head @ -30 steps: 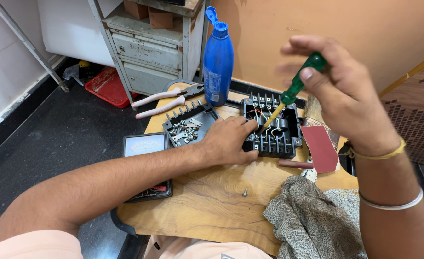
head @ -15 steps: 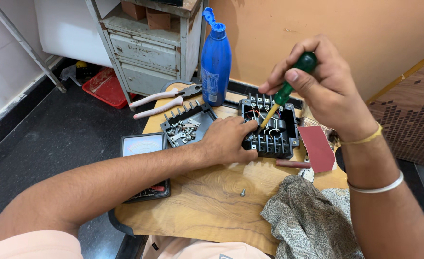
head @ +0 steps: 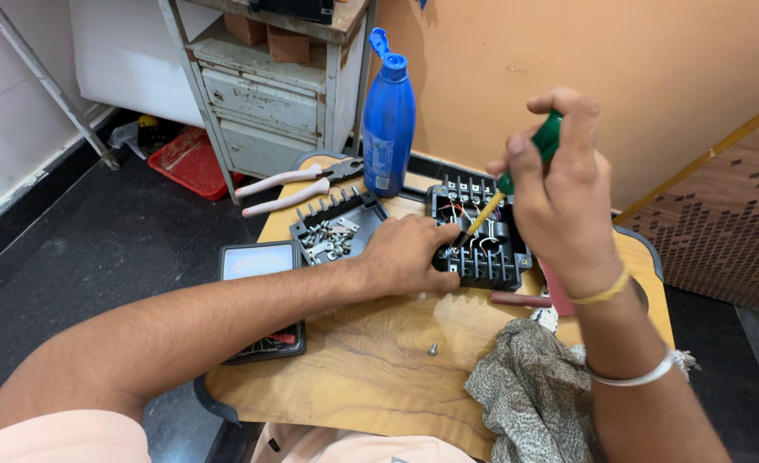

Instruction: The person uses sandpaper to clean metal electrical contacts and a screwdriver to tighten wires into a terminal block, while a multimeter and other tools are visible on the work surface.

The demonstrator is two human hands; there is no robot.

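Raised slightly, right hand (head: 568, 201) grips screwdriver (head: 517, 176); left hand (head: 409, 257) clamps junction box (head: 482, 236) near table (head: 354, 369) edge.

A small wooden table with rounded corners (head: 371, 377) is carrying everything. A tall blue plastic bottle (head: 388, 120) is standing at its far edge, with pink-handled pliers (head: 298, 187) lying toward the far left corner. A black junction box (head: 482, 236) and its black lid holding small metal parts (head: 338, 227) are sitting mid-table. A multimeter (head: 259, 296) is overhanging the left edge, a loose screw (head: 433, 349) is lying near the middle, and a patterned grey cloth (head: 534, 394) is bunching at the near right corner.
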